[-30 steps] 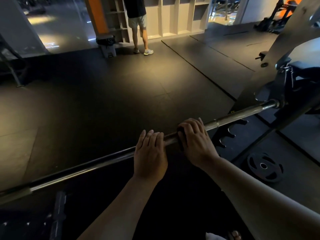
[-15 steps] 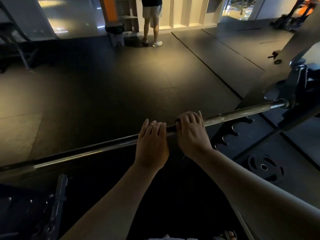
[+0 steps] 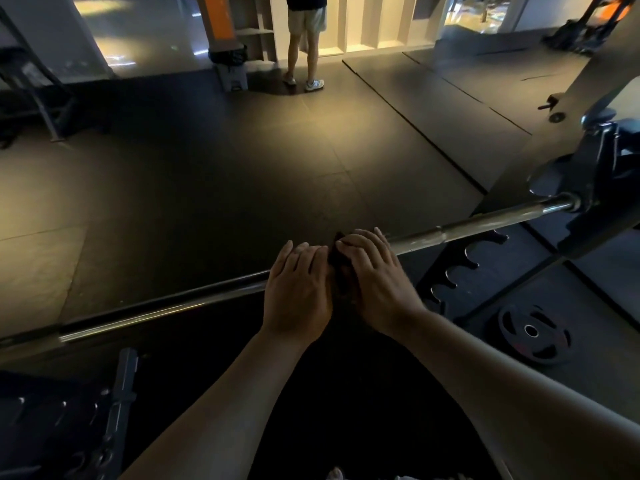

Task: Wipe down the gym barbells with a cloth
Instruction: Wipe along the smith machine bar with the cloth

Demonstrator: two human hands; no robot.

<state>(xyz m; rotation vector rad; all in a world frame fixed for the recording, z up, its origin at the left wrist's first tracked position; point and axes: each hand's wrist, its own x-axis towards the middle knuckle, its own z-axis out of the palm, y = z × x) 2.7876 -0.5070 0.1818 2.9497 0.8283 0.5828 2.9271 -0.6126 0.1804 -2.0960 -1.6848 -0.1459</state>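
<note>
Across the middle of the frame, from lower left up to the right edge, the barbell (image 3: pixel 156 308) lies on its rack (image 3: pixel 602 174). Its right end sits in the cradle, so the shaft is carried at working height and both hands are free for wiping.

The hands meet just below the centre of the frame, side by side on the shaft. The right hand (image 3: pixel 375 278) has its fingers bent over a dark cloth (image 3: pixel 337 251), pressing it round the bar; that wrap is what would let the cloth clean the whole circumference and not only the top. The light is dim and most of the cloth is hidden under the palm, so how far it goes round I can't say for sure. The left hand (image 3: pixel 298 289) lies just beside it with fingers nearly straight, resting flat on the steel and gripping nothing, probably to steady the bar against the rubbing.

Bare shaft shows on both sides of the hands, so I'd judge much of the length is left to cover.

At lower right a weight plate (image 3: pixel 533 332) lies flat on the floor, well apart from the bar. Another person (image 3: pixel 306 39) stands at top centre.
</note>
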